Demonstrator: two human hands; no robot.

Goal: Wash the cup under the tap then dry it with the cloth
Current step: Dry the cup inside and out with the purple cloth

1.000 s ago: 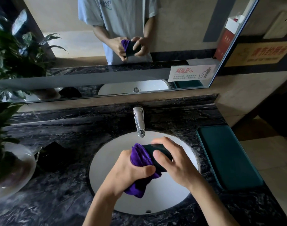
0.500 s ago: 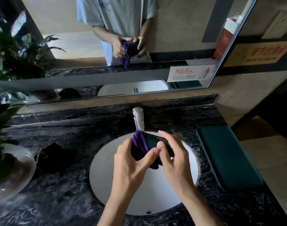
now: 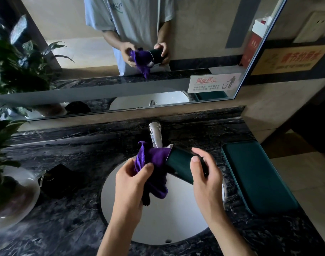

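A dark green cup (image 3: 178, 163) with a white inside lies on its side above the white sink (image 3: 180, 226), its mouth pointing left. My right hand (image 3: 206, 180) grips its base end, fingers and thumb curled round it. My left hand (image 3: 130, 183) holds a purple cloth (image 3: 154, 163), bunched at the cup's mouth with a tail hanging down. The chrome tap (image 3: 155, 134) stands just behind the cup; no water is visible. The mirror shows the same grip.
Black marble counter (image 3: 69, 218) surrounds the sink. A dark green mat (image 3: 255, 174) lies to the right. A small black object (image 3: 58, 180) and a potted plant in a white bowl (image 3: 12, 198) sit at the left. A mirror (image 3: 121, 52) backs the counter.
Both hands have spread apart. The cup has turned so its side and mouth show, and the cloth has shifted from over the cup to its open end.
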